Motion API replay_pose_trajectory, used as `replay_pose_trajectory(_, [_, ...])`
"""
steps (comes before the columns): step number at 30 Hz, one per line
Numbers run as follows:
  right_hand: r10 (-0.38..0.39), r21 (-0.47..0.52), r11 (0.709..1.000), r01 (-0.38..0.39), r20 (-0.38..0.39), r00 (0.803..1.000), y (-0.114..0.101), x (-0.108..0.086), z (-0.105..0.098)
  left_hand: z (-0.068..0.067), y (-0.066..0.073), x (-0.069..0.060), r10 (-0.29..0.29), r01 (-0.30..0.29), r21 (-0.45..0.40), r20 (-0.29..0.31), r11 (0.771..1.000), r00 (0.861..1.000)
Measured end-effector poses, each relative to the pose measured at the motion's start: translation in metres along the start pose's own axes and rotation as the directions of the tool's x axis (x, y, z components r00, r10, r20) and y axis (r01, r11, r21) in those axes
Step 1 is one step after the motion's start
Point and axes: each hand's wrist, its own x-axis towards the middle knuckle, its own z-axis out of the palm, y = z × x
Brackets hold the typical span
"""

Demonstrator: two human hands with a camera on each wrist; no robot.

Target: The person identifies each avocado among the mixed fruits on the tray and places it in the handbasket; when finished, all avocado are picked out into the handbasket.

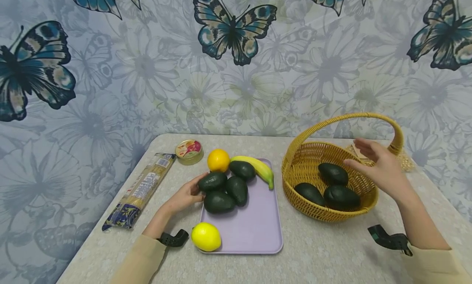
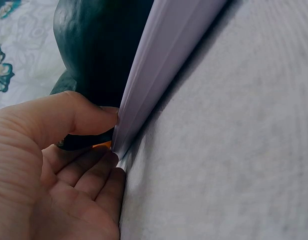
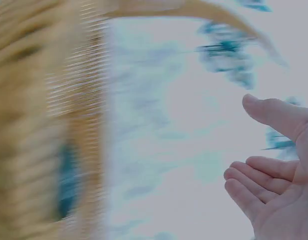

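Note:
My left hand (image 1: 186,194) is at the left edge of the lilac tray (image 1: 254,230), beside the nearest avocado (image 1: 212,181). In the left wrist view its thumb touches the tray's rim (image 2: 144,82), and the loosely bent fingers lie by the edge. Other avocados (image 1: 219,202) cluster on the tray with a banana (image 1: 263,172), and an orange (image 1: 218,160) sits at its far left corner. Over the right side of a wicker basket (image 1: 295,204) hovers my right hand (image 1: 385,169), fingers spread and holding nothing. Three avocados (image 1: 341,197) lie inside the basket.
A lemon (image 1: 206,237) sits at the tray's near left corner. Left of the tray lie a packet of pasta (image 1: 141,189) and a round tin (image 1: 189,151). The basket's tall handle (image 1: 346,117) arches above it, and a woven item (image 1: 407,163) is behind it.

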Motion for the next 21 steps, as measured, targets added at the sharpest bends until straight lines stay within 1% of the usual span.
replay_pose_trajectory(1, [-0.027,0.03,0.999,0.029,-0.065,0.997,-0.009,-0.003,-0.005,0.0,0.0,0.0,0.0,0.0,0.001,0.002,1.0,1.0])
replay_pose_trajectory(2, [-0.062,0.068,0.995,0.072,-0.136,0.989,-0.018,-0.005,-0.009,0.0,0.0,0.0,-0.001,0.001,0.003,0.003,1.0,1.0])
replay_pose_trajectory(3, [-0.107,0.121,0.984,0.134,-0.203,0.973,-0.027,-0.007,-0.013,0.0,0.0,0.001,0.0,0.0,0.006,0.004,1.0,1.0])
replay_pose_trajectory(4, [-0.158,0.148,0.968,0.202,-0.265,0.951,-0.036,-0.009,-0.015,0.0,0.0,0.001,-0.001,0.001,0.006,0.006,1.0,1.0])
replay_pose_trajectory(5, [-0.207,0.197,0.94,0.278,-0.32,0.925,-0.045,-0.01,-0.017,0.0,0.0,0.001,0.0,0.0,0.007,0.006,1.0,1.0])
replay_pose_trajectory(6, [-0.263,0.255,0.895,0.365,-0.358,0.896,-0.053,-0.011,-0.017,0.0,0.0,0.001,0.0,0.0,0.007,0.006,1.0,1.0])
replay_pose_trajectory(7, [-0.309,0.326,0.836,0.441,-0.384,0.87,-0.062,-0.011,-0.016,0.0,0.001,0.0,0.0,0.0,0.005,0.003,1.0,1.0])
replay_pose_trajectory(8, [-0.356,0.396,0.763,0.511,-0.402,0.844,-0.069,-0.011,-0.014,0.0,0.001,0.0,-0.002,0.002,0.005,-0.001,1.0,1.0])
replay_pose_trajectory(9, [-0.396,0.454,0.691,0.562,-0.413,0.82,-0.076,-0.01,-0.011,0.0,0.001,-0.001,-0.002,0.002,0.002,-0.003,1.0,1.0])
replay_pose_trajectory(10, [-0.424,0.5,0.631,0.593,-0.418,0.804,-0.082,-0.009,-0.007,0.0,0.002,-0.001,-0.001,0.001,-0.001,-0.003,1.0,1.0])
replay_pose_trajectory(11, [-0.447,0.548,0.571,0.611,-0.417,0.792,-0.088,-0.008,-0.003,-0.001,0.002,-0.001,-0.004,0.004,0.001,-0.006,1.0,1.0])
replay_pose_trajectory(12, [-0.467,0.575,0.536,0.619,-0.409,0.784,-0.093,-0.007,0.003,-0.001,0.001,-0.001,-0.009,0.009,0.001,-0.01,1.0,1.0])
replay_pose_trajectory(13, [-0.481,0.595,0.515,0.617,-0.396,0.782,-0.098,-0.005,0.008,-0.001,0.001,-0.001,-0.011,0.011,-0.001,-0.014,1.0,1.0])
replay_pose_trajectory(14, [-0.498,0.597,0.514,0.616,-0.378,0.781,-0.102,-0.004,0.014,-0.001,0.001,-0.001,-0.007,0.007,0.0,-0.013,1.0,1.0])
replay_pose_trajectory(16, [-0.524,0.591,0.537,0.602,-0.326,0.787,-0.109,-0.002,0.026,-0.001,0.0,-0.001,0.002,-0.002,0.006,-0.006,1.0,1.0])
replay_pose_trajectory(18, [-0.549,0.576,0.56,0.596,-0.28,0.787,-0.114,0.001,0.037,0.0,0.001,-0.001,0.007,-0.007,0.011,0.0,1.0,1.0])
replay_pose_trajectory(19, [-0.562,0.567,0.568,0.597,-0.263,0.784,-0.117,0.004,0.042,0.0,0.001,-0.001,0.009,-0.009,0.012,0.001,1.0,1.0])
replay_pose_trajectory(21, [-0.592,0.554,0.572,0.605,-0.232,0.772,-0.123,0.008,0.052,0.0,0.002,-0.002,0.004,-0.004,0.017,-0.001,1.0,1.0])
